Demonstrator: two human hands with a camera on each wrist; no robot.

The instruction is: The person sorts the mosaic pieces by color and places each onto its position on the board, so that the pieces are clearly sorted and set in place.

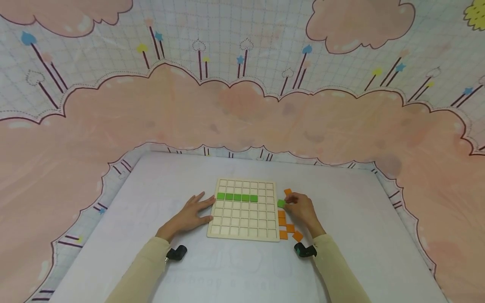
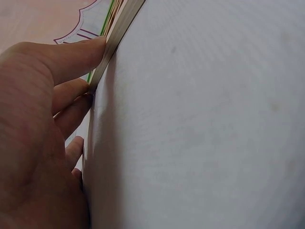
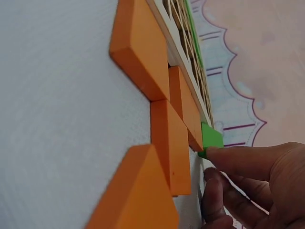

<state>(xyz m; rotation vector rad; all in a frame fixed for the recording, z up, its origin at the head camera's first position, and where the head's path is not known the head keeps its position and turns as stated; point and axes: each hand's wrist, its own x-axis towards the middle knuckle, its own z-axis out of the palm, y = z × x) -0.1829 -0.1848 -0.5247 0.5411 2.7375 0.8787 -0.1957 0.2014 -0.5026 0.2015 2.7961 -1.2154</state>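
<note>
A square wooden grid board [image 1: 242, 229] lies flat on the table, with a row of several green tiles [image 1: 237, 197] in its upper part. My left hand [image 1: 190, 214] has its fingers spread, with thumb and fingertips against the board's left edge. The thumb also shows against the board's side [image 2: 114, 45] in the left wrist view. Right of the board, my right hand [image 1: 302, 209] pinches a loose green tile [image 1: 281, 203] at the board's edge. The right wrist view has a digit tip on that green tile [image 3: 212, 136], the other fingers curled below.
Several loose orange tiles [image 1: 282, 221] lie along the board's right side, and one more orange tile [image 1: 288, 191] is by the right fingers. The table [image 1: 227, 273] is white. A patterned cloth [image 1: 242, 118] rises behind and around it.
</note>
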